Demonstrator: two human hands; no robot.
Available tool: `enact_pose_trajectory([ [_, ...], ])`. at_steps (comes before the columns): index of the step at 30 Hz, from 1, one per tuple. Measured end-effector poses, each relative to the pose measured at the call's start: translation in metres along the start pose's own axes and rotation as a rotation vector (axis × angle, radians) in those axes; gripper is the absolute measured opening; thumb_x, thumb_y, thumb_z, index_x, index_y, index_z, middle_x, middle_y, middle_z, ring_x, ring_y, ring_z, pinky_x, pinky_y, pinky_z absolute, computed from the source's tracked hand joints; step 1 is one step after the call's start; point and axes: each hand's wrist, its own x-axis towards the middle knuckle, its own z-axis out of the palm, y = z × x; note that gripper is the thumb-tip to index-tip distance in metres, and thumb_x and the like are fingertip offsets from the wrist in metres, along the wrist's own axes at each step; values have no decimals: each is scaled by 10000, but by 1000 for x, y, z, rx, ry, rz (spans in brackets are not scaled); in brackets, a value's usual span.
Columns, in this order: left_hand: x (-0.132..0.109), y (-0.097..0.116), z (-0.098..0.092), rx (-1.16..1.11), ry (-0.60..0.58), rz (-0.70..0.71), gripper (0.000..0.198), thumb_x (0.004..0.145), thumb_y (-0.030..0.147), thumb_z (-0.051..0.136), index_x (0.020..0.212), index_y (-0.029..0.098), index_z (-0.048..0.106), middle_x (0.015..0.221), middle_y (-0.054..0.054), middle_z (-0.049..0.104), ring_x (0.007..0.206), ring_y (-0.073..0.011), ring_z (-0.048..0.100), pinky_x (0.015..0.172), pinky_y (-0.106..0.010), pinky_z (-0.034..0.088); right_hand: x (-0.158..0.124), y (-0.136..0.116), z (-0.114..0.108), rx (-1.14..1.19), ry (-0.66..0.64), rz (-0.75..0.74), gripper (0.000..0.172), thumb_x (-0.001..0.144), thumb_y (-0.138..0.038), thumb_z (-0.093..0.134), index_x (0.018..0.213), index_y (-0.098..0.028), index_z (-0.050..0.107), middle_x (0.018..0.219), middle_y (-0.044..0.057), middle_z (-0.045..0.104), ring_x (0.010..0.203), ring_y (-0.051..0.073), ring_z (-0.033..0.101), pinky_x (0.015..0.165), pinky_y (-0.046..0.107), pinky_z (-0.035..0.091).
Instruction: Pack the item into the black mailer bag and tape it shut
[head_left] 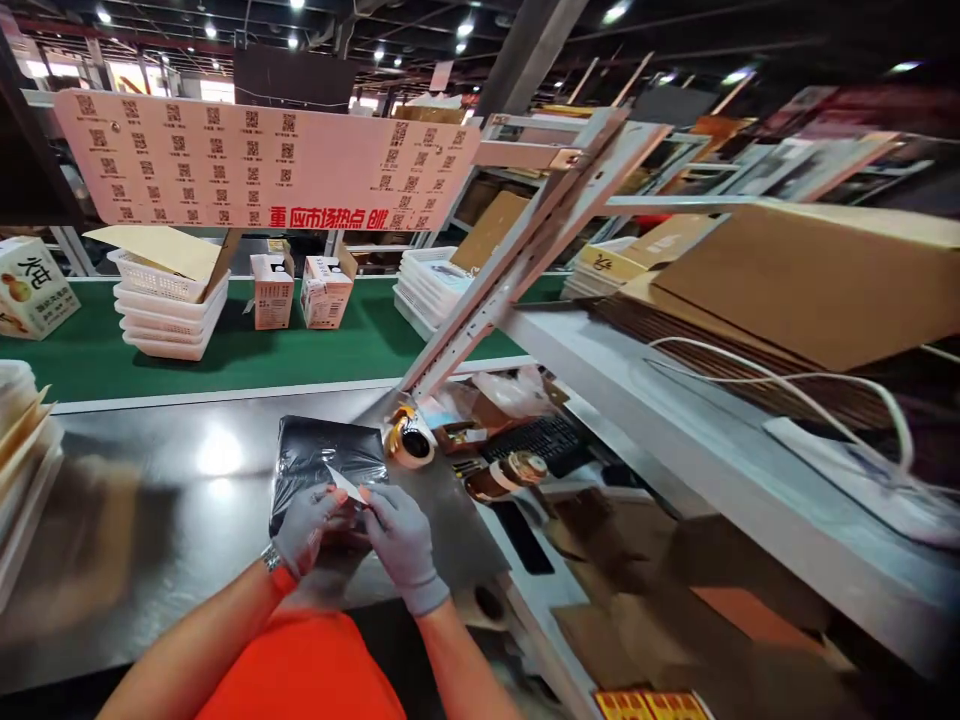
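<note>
A small white paper slip (pixel 344 483), like a label, is held up between both gloved hands. My left hand (pixel 306 525) pinches its near left edge with the fingertips. At its right end, the thumb and fingers of my right hand (pixel 402 540) close on it. Just beneath the slip, a black plastic-wrapped package (pixel 319 445) lies on the metal worktable (pixel 187 480); its near part is covered by my hands. To the right of the package stands a tape roll in a dispenser (pixel 411 440).
A green conveyor (pixel 300 355) runs behind the table, carrying stacked white baskets (pixel 169 325) and small cartons (pixel 328 292). To the right are a slanted metal post (pixel 517 260), a keyboard (pixel 544 445), a brown jar (pixel 508 476) and a shelf (pixel 585 365) with flat cardboard (pixel 817 285).
</note>
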Motion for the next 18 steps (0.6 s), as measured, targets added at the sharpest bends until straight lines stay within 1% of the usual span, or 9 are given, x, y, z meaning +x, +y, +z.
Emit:
enact_pose_trajectory([
  [1,0,4,-4,-12,8,-23,602,691,722,995,904,196,793,911,-56,816,822,-205,744,838,-363,637,-4,-8,1,11,-13,54,285,969,-178,628,1060,-272,881,1031,92,881,958,242,824,868,364,682],
  [3,0,8,-15,34,7,-50,580,650,704,1001,858,216,767,873,-44,802,796,-213,734,825,-379,637,-12,-22,1,126,-52,222,262,966,-230,654,1083,-280,882,1094,100,885,1014,264,835,904,397,702],
  [6,-3,9,-29,272,-57,8,480,741,685,909,820,227,788,871,-69,819,820,-244,742,831,-400,614,-24,-44,-1,425,-83,494,302,1005,-407,693,1213,-285,875,1243,111,880,1138,289,839,986,431,712],
  [8,-8,9,-34,480,-129,99,403,826,632,833,810,230,818,871,-87,833,832,-251,736,829,-396,579,-31,-59,-1,540,-55,618,355,1009,-522,711,1222,-292,878,1231,98,885,1140,292,835,1010,431,705],
  [9,-11,8,-36,568,-167,137,368,860,596,800,814,232,833,880,-92,842,839,-252,735,830,-393,562,-33,-66,0,556,-38,659,350,1001,-556,721,1162,-292,887,1171,85,890,1103,289,832,995,423,700],
  [11,-17,9,-38,685,-228,179,317,892,537,764,822,240,850,898,-95,854,852,-253,736,825,-386,538,-37,-77,2,551,-21,710,338,982,-594,740,950,-286,875,989,58,870,972,277,810,905,402,683],
  [13,-19,11,-43,711,-268,163,320,904,532,751,817,239,847,908,-91,858,864,-248,736,819,-374,531,-38,-84,5,557,-21,750,409,978,-628,732,783,-277,809,830,45,806,835,265,756,798,403,642],
  [16,-13,16,-59,637,-307,41,358,838,560,802,746,215,782,805,-67,805,781,-210,697,770,-342,529,-41,-80,10,659,3,879,494,917,-746,747,731,-289,718,638,27,653,612,237,607,608,403,533],
  [18,-5,23,-76,524,-304,-66,375,780,557,835,708,209,715,724,-40,744,715,-188,678,750,-338,557,-44,-69,10,756,64,981,559,869,-827,753,707,-306,632,573,6,551,519,206,504,515,383,455],
])
